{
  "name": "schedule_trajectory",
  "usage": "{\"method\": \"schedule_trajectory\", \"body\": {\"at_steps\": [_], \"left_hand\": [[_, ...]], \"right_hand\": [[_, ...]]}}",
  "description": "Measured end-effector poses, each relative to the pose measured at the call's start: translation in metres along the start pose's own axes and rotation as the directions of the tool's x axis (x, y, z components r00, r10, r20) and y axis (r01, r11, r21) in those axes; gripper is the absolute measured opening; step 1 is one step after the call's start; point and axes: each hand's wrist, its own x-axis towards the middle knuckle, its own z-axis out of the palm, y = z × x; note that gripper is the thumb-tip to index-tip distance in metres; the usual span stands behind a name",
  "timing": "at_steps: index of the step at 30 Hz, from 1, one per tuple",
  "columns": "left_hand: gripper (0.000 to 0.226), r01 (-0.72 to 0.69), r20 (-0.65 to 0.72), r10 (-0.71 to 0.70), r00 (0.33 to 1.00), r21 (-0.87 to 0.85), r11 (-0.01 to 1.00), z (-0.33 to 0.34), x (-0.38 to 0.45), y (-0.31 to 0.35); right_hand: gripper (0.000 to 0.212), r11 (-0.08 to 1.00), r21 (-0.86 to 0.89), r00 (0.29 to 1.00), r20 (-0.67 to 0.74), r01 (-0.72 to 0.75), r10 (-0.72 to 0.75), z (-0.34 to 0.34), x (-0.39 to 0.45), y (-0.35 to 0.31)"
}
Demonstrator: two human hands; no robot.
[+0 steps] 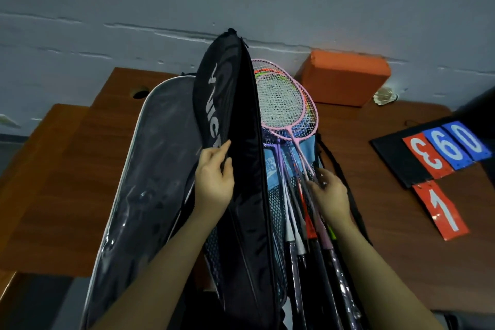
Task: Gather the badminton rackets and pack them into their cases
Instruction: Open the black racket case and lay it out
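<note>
Left hand (214, 179) pinches the raised black flap of the black racket case (227, 104), thumb on one face and fingers curled on the other, so that grip is closed on the fabric. The flap stands upright down the middle of the wooden desk (67, 182), white lettering on its outer side.

Right hand (330, 193) lies on the bundle of badminton rackets (284, 104) — fingers curled over the thin shafts, gripping them. The rackets lie inside the open case just right of the flap, over a blue panel and black mesh, pink-framed heads toward the desk's far edge, handles toward the near edge.

A clear plastic racket cover (150, 169) lies left of the flap.

Far edge: orange foam block (345, 78). Right side: flip scoreboard (434, 158) — red and blue number cards.
</note>
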Motion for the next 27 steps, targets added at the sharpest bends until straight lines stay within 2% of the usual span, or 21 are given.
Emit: {"method": "schedule_trajectory", "body": {"at_steps": [3, 5, 11, 14, 17, 22, 27], "left_hand": [[0.038, -0.003, 0.038, 0.003, 0.999, 0.010, 1.000, 0.006, -0.002, -0.003], [0.038, -0.004, 0.059, 0.003, 0.998, 0.019, 1.000, 0.010, -0.003, -0.004], [0.040, 0.032, 0.097, -0.032, 0.995, -0.001, 0.999, 0.025, -0.005, -0.002], [0.042, 0.039, 0.113, -0.039, 0.993, -0.003, 0.999, 0.026, -0.005, -0.002], [0.041, 0.034, 0.103, -0.035, 0.994, 0.008, 0.999, 0.026, -0.004, -0.003], [0.041, 0.037, 0.085, -0.039, 0.996, 0.031, 0.999, 0.019, -0.006, -0.007], [0.051, 0.056, 0.099, -0.058, 0.993, 0.030, 0.998, 0.007, -0.001, -0.005]], "right_hand": [[0.023, 1.000, -0.019, 1.000, -0.008, 0.014, -0.014, 0.003, 0.004, 0.005], [0.010, 0.998, 0.063, 1.000, -0.024, -0.005, 0.007, -0.001, 0.003, 0.005], [0.006, 0.970, 0.242, 0.993, -0.117, -0.001, 0.031, 0.000, -0.017, 0.008], [0.010, 0.946, 0.316, 0.990, -0.091, -0.077, 0.111, 0.013, -0.029, 0.010], [0.010, 0.945, 0.319, 0.992, -0.068, -0.077, 0.104, 0.012, -0.023, 0.007], [0.037, 0.939, 0.322, 0.990, 0.109, -0.123, 0.092, 0.004, 0.001, -0.005], [0.041, 0.920, 0.354, 0.979, 0.172, -0.167, 0.111, 0.007, 0.019, -0.014]]}}
